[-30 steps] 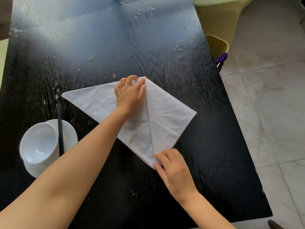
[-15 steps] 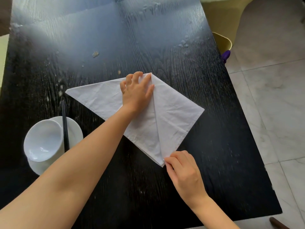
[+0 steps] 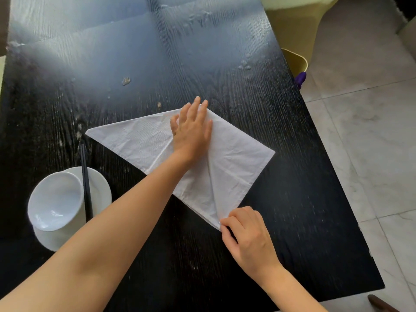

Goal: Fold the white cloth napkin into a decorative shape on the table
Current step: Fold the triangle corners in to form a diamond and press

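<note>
1. The white napkin [image 3: 234,158] is lying flat at the middle of the dark table [image 3: 292,233], folded into a kite-like shape, with one flap crossing toward a long crease that runs from its 12 o'clock corner down to a point at 6 o'clock.
2. The left hand [image 3: 193,131] is resting palm-down on the napkin's upper part, its fingers [image 3: 196,106] stretched out straight and close together, pointing to 12 o'clock; they are pressing the cloth flat and are gripping nothing, with the tips reaching the top corner.
3. The right hand [image 3: 247,235] is sitting at the napkin's 6 o'clock tip, its fingers curled in, with thumb and forefinger pinching the point of the cloth against the table.
4. At 9 o'clock from the napkin, apart from it, a white bowl [image 3: 55,200] is leaning tilted on a white saucer [image 3: 100,190], and black chopsticks [image 3: 86,183] are lying across the saucer just beside the bowl.
5. Beyond the table's 3 o'clock edge, pale floor tiles [image 3: 364,136] are showing.
</note>
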### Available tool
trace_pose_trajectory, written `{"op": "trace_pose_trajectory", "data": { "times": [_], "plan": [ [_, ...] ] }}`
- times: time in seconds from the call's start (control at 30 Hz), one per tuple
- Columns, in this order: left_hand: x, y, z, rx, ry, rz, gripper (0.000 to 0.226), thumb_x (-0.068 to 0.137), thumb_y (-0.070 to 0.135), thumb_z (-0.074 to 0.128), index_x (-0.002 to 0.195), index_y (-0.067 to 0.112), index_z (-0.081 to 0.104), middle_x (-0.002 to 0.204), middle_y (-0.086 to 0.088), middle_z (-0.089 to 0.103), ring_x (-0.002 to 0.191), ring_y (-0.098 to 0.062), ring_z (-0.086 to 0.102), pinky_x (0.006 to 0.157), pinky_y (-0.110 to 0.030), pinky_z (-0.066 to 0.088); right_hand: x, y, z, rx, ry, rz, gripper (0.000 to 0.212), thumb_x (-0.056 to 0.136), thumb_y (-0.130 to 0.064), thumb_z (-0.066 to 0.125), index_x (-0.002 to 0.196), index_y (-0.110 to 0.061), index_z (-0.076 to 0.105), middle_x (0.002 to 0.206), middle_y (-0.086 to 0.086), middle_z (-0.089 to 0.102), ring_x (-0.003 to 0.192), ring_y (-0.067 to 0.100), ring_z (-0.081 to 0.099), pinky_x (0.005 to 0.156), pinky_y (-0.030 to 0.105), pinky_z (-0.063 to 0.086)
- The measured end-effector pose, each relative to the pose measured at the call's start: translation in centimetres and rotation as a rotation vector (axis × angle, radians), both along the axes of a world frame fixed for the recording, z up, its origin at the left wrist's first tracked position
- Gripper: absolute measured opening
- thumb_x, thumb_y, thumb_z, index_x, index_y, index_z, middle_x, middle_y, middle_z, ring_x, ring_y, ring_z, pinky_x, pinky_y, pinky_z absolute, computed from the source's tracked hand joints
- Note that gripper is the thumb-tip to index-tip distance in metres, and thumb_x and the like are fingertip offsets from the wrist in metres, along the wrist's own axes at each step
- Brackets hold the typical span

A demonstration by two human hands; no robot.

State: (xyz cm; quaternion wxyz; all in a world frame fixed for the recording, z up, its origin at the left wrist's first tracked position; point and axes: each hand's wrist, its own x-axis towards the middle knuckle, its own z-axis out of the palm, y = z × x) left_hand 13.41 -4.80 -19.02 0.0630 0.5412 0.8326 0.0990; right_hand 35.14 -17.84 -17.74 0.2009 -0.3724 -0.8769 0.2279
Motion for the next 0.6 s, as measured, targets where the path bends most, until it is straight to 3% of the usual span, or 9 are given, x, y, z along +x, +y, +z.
{"op": "trace_pose_trajectory", "data": {
  "times": [0.4, 0.6],
  "plan": [
    [-0.2, 0.7, -0.7, -0.085, -0.003, 0.027, 0.062, 0.094, 0.046, 0.028, 0.149, 0.019, 0.014, 0.158, 0.001, 0.007, 0.144, -0.017, 0.004, 0.115, -0.042, 0.002, -0.3, 0.3, -0.9, 0.005, 0.059, 0.004, 0.014, 0.073, -0.006, 0.063, 0.062, -0.009, 0.055, 0.063, 0.001, 0.048, 0.062, 0.016, 0.042, 0.057, 0.028, 0.035],
    [0.1, 0.5, -1.1, -0.08, 0.018, 0.031, 0.062, 0.095, 0.047, 0.025, 0.149, 0.02, 0.01, 0.158, 0.002, 0.003, 0.145, -0.016, 0.001, 0.116, -0.041, 0.0, -1.0, 1.3, 0.3, -0.001, 0.029, -0.035, 0.014, 0.078, -0.015, 0.057, 0.064, -0.011, 0.055, 0.064, 0.001, 0.05, 0.064, 0.017, 0.044, 0.057, 0.031, 0.038]
  ]
}}
